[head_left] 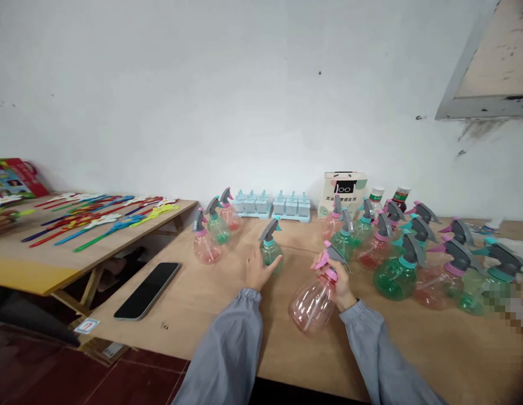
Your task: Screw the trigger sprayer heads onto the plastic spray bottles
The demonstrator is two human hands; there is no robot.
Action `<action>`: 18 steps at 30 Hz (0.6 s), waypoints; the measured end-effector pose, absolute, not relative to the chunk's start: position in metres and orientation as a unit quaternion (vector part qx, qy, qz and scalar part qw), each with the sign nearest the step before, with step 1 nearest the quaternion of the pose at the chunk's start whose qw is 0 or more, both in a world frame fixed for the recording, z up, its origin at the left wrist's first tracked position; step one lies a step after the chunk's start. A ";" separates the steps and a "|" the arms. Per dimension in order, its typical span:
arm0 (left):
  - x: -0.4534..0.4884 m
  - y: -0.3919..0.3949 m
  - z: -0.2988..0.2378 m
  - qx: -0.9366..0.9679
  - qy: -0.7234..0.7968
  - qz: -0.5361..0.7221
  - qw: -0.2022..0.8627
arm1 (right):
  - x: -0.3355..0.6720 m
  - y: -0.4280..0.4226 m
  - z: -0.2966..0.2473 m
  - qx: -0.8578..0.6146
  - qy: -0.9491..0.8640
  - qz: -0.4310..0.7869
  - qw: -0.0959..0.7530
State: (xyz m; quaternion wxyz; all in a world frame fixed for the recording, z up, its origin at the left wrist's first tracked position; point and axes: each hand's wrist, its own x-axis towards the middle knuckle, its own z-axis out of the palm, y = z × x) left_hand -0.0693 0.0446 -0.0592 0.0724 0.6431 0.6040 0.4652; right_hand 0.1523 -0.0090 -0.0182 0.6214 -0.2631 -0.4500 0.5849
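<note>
My left hand (260, 269) wraps round a green spray bottle (271, 246) with a grey trigger head, which stands upright on the wooden table (210, 292). My right hand (337, 278) grips the neck of a pink spray bottle (312, 301), which is tilted toward me with its base lifted off the table. Both forearms wear grey sleeves.
Several pink and green spray bottles (413, 264) crowd the right side; three more (213, 228) stand to the left. A black phone (148, 289) lies near the table's left edge. Blue ice-pop moulds (272, 205), a white box (343, 191) and a side table with coloured sticks (96, 216) sit behind.
</note>
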 end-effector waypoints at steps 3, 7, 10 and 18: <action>-0.069 0.045 -0.060 0.643 0.602 0.468 0.071 | 0.154 -0.011 -0.013 -0.239 -0.461 0.594 0.615; -0.069 0.045 -0.060 0.642 0.604 0.468 0.066 | 0.155 -0.012 -0.012 -0.291 -0.433 0.609 0.598; -0.069 0.045 -0.060 0.640 0.607 0.465 0.072 | 0.156 -0.012 -0.013 -0.313 -0.449 0.583 0.601; -0.068 0.043 -0.057 0.645 0.602 0.466 0.068 | 0.195 -0.018 -0.002 -0.446 -0.511 0.346 0.648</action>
